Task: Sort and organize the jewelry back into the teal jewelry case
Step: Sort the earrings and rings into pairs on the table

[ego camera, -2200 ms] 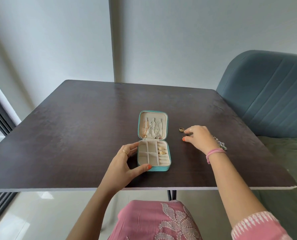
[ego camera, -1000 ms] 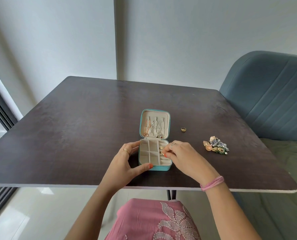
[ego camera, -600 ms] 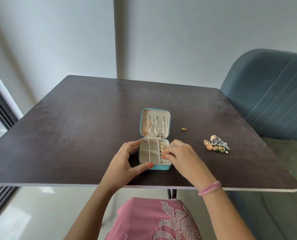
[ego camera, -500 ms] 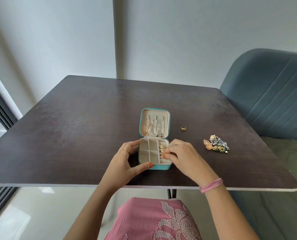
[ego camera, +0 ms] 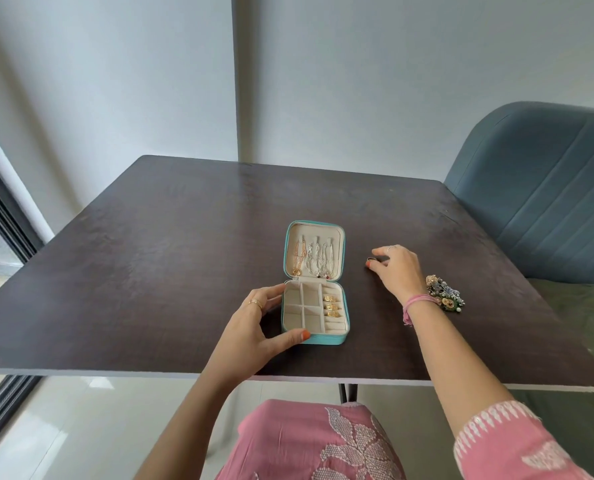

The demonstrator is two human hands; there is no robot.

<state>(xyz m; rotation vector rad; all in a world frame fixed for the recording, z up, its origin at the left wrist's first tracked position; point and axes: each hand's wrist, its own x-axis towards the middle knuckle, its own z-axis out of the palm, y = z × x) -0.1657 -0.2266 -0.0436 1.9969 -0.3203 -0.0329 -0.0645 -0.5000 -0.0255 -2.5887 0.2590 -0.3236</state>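
While the left hand (ego camera: 254,325) grips the case (ego camera: 314,308), the right hand (ego camera: 397,271) pinches a ring (ego camera: 371,260).

The surface (ego camera: 184,271) is showing dark wood grain with a dull sheen; the jewelry case (ego camera: 314,337) is looking like smooth teal faux leather, lined in matt cream velvet; the rings (ego camera: 330,306) are gleaming gold metal; the chair (ego camera: 538,209) is wearing soft blue-grey cloth

The right hand (ego camera: 397,270) leaves the case (ego camera: 314,313) and now its fingers (ego camera: 378,252) touch the loose ring (ego camera: 371,260).
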